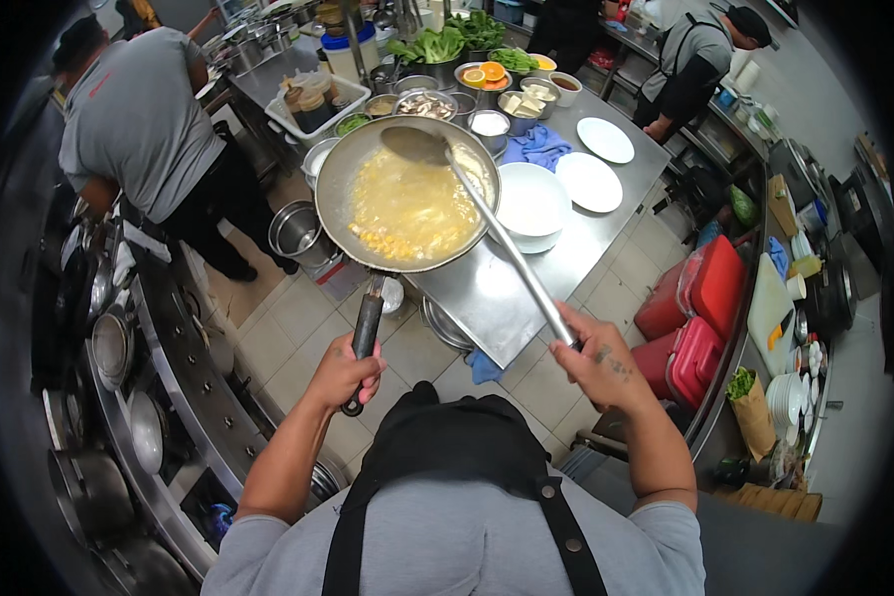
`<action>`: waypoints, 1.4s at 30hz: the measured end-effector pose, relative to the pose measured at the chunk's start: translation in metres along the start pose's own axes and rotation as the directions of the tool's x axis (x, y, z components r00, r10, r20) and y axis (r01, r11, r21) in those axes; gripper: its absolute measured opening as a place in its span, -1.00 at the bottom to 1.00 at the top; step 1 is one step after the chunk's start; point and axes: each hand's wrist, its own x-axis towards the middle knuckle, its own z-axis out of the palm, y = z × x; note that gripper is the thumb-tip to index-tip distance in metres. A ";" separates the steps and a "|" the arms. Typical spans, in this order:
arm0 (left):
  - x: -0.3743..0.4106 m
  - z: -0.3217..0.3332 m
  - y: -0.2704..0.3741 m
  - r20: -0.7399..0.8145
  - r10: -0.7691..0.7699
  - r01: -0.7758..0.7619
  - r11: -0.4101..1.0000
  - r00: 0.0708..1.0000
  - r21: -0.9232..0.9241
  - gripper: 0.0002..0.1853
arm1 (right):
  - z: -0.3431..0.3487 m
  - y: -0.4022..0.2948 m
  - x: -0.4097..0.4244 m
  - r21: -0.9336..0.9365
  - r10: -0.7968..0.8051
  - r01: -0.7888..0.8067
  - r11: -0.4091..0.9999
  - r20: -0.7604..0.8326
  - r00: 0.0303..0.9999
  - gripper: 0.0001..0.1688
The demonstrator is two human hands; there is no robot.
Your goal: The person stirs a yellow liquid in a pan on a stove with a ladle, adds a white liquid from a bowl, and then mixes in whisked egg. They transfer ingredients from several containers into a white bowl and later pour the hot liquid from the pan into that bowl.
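My left hand [346,372] grips the black handle of a frying pan [334,216], which is held up off the floor at the near left corner of a steel table. A yellow, soupy sauce [410,197] with small yellow bits along its near side covers much of the pan's inside. In my right hand [594,360] is the dark end of a long metal ladle [518,264]. Its bowl rests inside the far part of the pan, over the sauce. Just right of the pan is a white bowl [530,200] on a plate, partly behind the ladle shaft.
The steel table [484,313] also bears white plates [590,182], a blue cloth [540,147] and several ingredient containers [425,104]. One co-worker [138,112] stands at far left, another [689,67] at far right. A stove [194,372] runs along my left; red coolers [685,298] are right.
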 end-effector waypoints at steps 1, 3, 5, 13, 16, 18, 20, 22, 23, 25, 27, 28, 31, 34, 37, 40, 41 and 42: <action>0.010 0.003 0.006 0.010 0.000 0.000 1.000 1.000 0.017 -0.84 | -0.008 0.004 0.004 0.006 -0.012 0.012 1.000 -0.032 0.999 -0.43; 0.029 0.010 0.016 0.024 -0.004 0.002 0.999 1.000 0.052 -0.84 | -0.024 0.016 0.016 0.020 -0.034 0.036 0.999 -0.093 0.995 -0.44; 0.045 0.020 0.024 0.018 -0.003 0.002 0.996 1.000 0.088 -0.85 | -0.040 0.024 0.024 -0.013 -0.042 0.040 0.999 -0.130 0.991 -0.46; 0.088 0.072 0.028 -0.058 0.013 -0.005 0.991 0.998 0.133 -0.84 | -0.104 0.071 0.055 -0.032 -0.116 0.113 0.993 -0.085 0.990 -0.50; 0.095 0.090 0.025 -0.122 0.016 0.003 0.987 0.992 0.159 -0.84 | -0.123 0.078 0.061 0.036 -0.061 0.063 0.997 -0.031 0.998 -0.51; 0.101 0.098 0.023 -0.153 0.033 -0.005 0.983 0.988 0.182 -0.84 | -0.133 0.086 0.065 0.058 -0.031 0.031 0.998 0.004 1.000 -0.51; 0.104 0.106 0.021 -0.190 0.026 0.014 0.978 0.982 0.206 -0.84 | -0.143 0.101 0.070 0.036 -0.049 0.049 0.998 0.014 0.999 -0.51; 0.108 0.116 0.020 -0.213 0.028 0.023 0.973 0.977 0.230 -0.84 | -0.150 0.112 0.074 0.031 -0.122 0.122 0.992 0.018 0.992 -0.49; 0.107 0.117 0.020 -0.228 0.032 0.025 0.970 0.973 0.243 -0.84 | -0.153 0.116 0.076 0.028 -0.157 0.157 0.987 0.017 0.987 -0.48; 0.108 0.120 0.018 -0.245 0.031 0.033 0.967 0.969 0.252 -0.84 | -0.160 0.112 0.077 0.055 -0.122 0.119 0.991 0.046 0.991 -0.48; 0.109 0.122 0.019 -0.254 0.025 0.042 0.967 0.967 0.252 -0.85 | -0.163 0.113 0.077 0.088 -0.098 0.092 0.992 0.060 0.993 -0.49; 0.109 0.123 0.019 -0.264 0.028 0.041 0.967 0.964 0.253 -0.85 | -0.164 0.116 0.077 0.108 -0.092 0.085 0.991 0.060 0.994 -0.49; 0.109 0.124 0.020 -0.262 0.044 0.029 0.963 0.964 0.269 -0.85 | -0.166 0.119 0.077 0.121 -0.096 0.088 0.989 0.064 0.993 -0.50; 0.108 0.124 0.023 -0.265 0.061 0.018 0.957 0.962 0.288 -0.86 | -0.166 0.119 0.077 0.121 -0.087 0.078 0.990 0.076 0.993 -0.49; 0.106 0.122 0.027 -0.268 0.069 0.017 0.952 0.961 0.305 -0.87 | -0.164 0.116 0.077 0.125 -0.078 0.068 0.990 0.079 0.994 -0.49; 0.104 0.119 0.029 -0.272 0.075 0.013 0.951 0.959 0.308 -0.87 | -0.161 0.114 0.076 0.137 -0.077 0.065 0.988 0.083 0.994 -0.49; 0.104 0.117 0.030 -0.269 0.079 0.011 0.948 0.960 0.318 -0.87 | -0.160 0.114 0.076 0.142 -0.077 0.064 0.988 0.085 0.993 -0.49; 0.105 0.115 0.029 -0.266 0.080 0.012 0.945 0.961 0.328 -0.87 | -0.159 0.114 0.076 0.151 -0.065 0.052 0.987 0.084 0.994 -0.48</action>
